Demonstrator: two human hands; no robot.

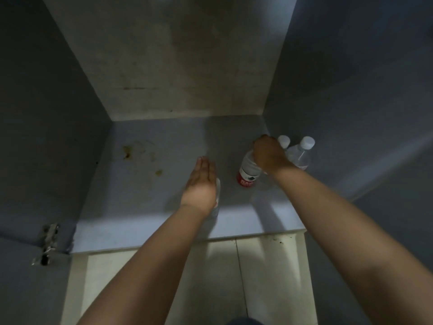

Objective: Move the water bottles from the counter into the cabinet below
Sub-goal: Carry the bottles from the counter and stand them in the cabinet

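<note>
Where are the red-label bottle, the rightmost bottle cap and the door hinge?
red-label bottle [246, 175]: head view, on its label.
rightmost bottle cap [307, 142]: head view, cap top.
door hinge [48, 241]: head view, metal plate.

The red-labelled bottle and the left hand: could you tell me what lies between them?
Only bare grey cabinet floor lies between the red-labelled bottle and the left hand, as the head view shows.

Three water bottles [248, 170] stand on the cabinet floor [164, 207] near its right wall. Two [301, 153] stand behind the third. A fourth bottle [216, 198] lies left of them, under the left hand [201, 181].
</note>
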